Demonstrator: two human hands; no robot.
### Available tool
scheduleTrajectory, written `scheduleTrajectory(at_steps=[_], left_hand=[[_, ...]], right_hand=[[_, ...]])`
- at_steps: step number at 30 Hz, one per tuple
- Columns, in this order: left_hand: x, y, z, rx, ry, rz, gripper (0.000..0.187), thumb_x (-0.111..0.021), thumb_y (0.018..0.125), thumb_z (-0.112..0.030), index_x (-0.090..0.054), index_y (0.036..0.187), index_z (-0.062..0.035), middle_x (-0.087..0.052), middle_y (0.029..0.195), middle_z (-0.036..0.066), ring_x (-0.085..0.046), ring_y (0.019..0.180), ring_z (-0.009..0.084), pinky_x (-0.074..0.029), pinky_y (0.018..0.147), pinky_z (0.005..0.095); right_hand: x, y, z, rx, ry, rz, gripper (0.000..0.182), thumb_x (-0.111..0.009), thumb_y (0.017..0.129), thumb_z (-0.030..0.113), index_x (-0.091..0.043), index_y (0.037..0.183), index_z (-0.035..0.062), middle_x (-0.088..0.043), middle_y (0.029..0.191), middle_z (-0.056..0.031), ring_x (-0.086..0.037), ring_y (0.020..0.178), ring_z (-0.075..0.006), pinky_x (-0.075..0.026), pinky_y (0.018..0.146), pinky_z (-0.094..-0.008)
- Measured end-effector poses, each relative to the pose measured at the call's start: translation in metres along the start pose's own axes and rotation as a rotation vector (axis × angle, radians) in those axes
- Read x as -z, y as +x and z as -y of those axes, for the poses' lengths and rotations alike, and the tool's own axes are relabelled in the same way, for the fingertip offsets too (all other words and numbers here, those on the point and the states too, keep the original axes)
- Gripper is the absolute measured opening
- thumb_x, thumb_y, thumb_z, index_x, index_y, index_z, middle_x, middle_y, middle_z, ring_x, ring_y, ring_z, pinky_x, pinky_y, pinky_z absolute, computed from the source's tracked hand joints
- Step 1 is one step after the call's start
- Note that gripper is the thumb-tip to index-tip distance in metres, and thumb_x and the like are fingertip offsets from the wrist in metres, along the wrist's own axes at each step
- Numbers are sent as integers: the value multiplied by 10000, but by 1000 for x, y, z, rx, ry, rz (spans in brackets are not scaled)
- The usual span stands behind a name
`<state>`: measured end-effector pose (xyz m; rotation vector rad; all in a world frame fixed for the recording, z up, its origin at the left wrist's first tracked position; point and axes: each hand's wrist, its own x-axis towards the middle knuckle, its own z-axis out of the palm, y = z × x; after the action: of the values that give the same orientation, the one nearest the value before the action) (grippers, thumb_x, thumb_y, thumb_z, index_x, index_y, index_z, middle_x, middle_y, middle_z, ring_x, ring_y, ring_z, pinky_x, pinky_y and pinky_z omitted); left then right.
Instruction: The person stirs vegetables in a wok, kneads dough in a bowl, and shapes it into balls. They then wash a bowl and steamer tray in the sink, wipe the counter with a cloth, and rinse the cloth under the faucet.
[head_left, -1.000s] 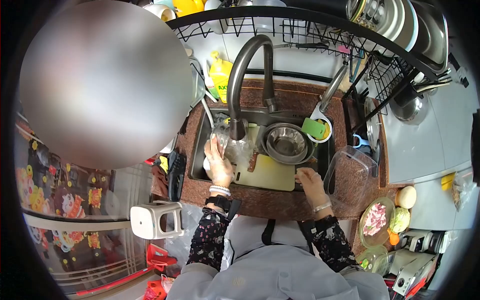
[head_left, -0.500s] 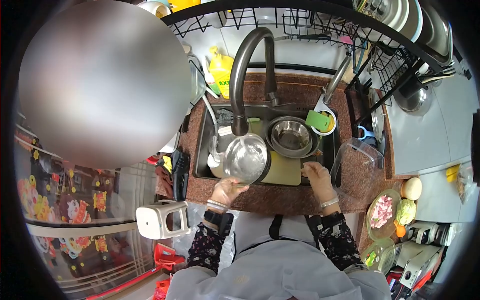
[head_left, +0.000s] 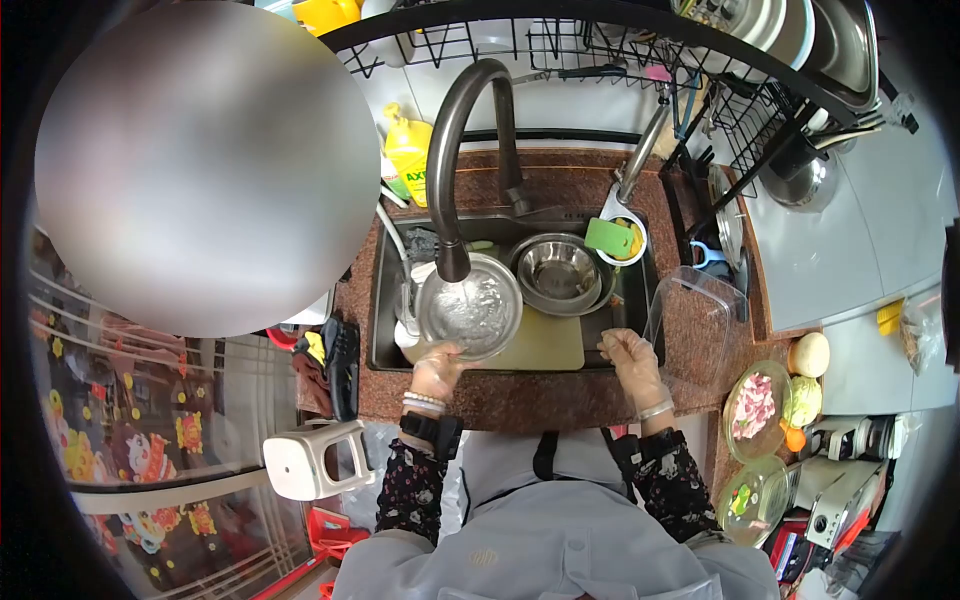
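My left hand (head_left: 437,372), in a clear plastic glove, grips the near rim of a shiny round bowl (head_left: 470,318). Water from the dark tap (head_left: 454,262) runs into the bowl, which is held over the left part of the sink (head_left: 388,345). My right hand (head_left: 632,365), also gloved, hovers at the sink's front right edge with its fingers drawn together; whether anything is between them is hidden. Nested metal bowls (head_left: 560,272) stand in the sink behind a pale cutting board (head_left: 545,342).
A clear plastic container (head_left: 697,318) stands right of the sink, and a green sponge (head_left: 609,239) rests in a white-rimmed holder (head_left: 621,259). Yellow detergent (head_left: 408,155) stands behind left. A glass dish of cut meat (head_left: 755,412) lies at right. A white stool (head_left: 318,460) is at lower left.
The camera view has shifted, sliding the scene left. The bowl now sits more squarely under the tap, with its water visibly rippling. My right hand stays near the sink's front edge, fingers still curled.
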<state>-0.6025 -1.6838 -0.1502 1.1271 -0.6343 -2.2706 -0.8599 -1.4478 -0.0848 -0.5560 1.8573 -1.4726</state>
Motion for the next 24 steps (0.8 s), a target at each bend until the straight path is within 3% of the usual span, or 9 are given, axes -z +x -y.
scheduleTrajectory(at_steps=[5, 7, 10, 12, 15, 19, 20, 22, 24], left_hand=[[-36, -5, -24, -405, 71, -290, 543, -519, 852, -23, -422, 1349, -221, -455, 1324, 145, -500, 1202, 361, -484, 949, 587], [-26, 10, -29, -684, 262, -207, 768, -455, 754, 139, -289, 1438, -168, -351, 1401, 88, -416, 1268, 297, -407, 1047, 459], [-36, 7, -43, -802, 196, -189, 902, -448, 672, 238, -248, 1473, -124, -294, 1445, 87, -342, 1332, 263, -319, 1126, 368], [-51, -9, -38, -1101, 813, -366, 887, -530, 663, 218, -281, 1457, -90, -295, 1450, 168, -319, 1361, 309, -315, 1126, 386], [-61, -28, -47, -1198, 1285, -551, 907, -610, 666, 145, -271, 1470, -103, -264, 1486, 195, -301, 1373, 353, -307, 1118, 415], [-55, -32, -53, -1204, 1413, -692, 899, -563, 646, 174, -286, 1461, -88, -307, 1448, 239, -311, 1362, 393, -303, 1121, 403], [-56, -32, -55, -1173, 1338, -727, 816, -602, 717, 131, -325, 1443, -115, -331, 1448, 216, -350, 1351, 365, -311, 1113, 419], [-49, -20, -55, -820, 431, -313, 696, -480, 846, 70, -248, 1459, -165, -322, 1457, 205, -424, 1287, 357, -486, 939, 504], [-57, -42, -63, -370, 282, -339, 652, -422, 872, 48, -205, 1449, -163, -324, 1431, 239, -536, 1152, 368, -586, 789, 497]], right_hand=[[-11, 0, -6, 39, -63, 3, 223, -583, 929, 140, -614, 1045, -48, -669, 898, -94, -610, 834, -152, -485, 779, -291], [-16, 3, -10, 64, -135, 4, 232, -588, 923, 163, -621, 1028, -41, -670, 869, -119, -615, 817, -161, -486, 765, -306], [-25, 10, -18, 123, -228, 6, 239, -595, 914, 189, -626, 1016, -25, -663, 842, -166, -623, 778, -194, -488, 742, -328], [-31, 8, -9, 116, -212, 12, 236, -598, 909, 188, -627, 1008, -25, -664, 845, -180, -630, 765, -216, -490, 731, -333], [-36, 8, -9, 108, -227, 11, 242, -600, 905, 190, -631, 1015, -24, -669, 858, -194, -640, 769, -242, -493, 725, -339], [-39, 7, -7, 128, -230, -10, 259, -597, 905, 194, -638, 1047, -19, -671, 867, -200, -648, 782, -248, -495, 726, -343], [-39, 6, -4, 129, -245, -11, 262, -597, 905, 193, -638, 1056, -17, -671, 871, -201, -648, 783, -248, -495, 726, -343], [-39, 3, 2, 133, -279, -12, 269, -597, 904, 191, -639, 1072, -15, -671, 878, -203, -648, 786, -247, -495, 726, -344], [-41, 3, -3, 134, -261, -36, 258, -598, 903, 191, -642, 1055, -13, -670, 873, -201, -649, 789, -243, -495, 728, -344]])
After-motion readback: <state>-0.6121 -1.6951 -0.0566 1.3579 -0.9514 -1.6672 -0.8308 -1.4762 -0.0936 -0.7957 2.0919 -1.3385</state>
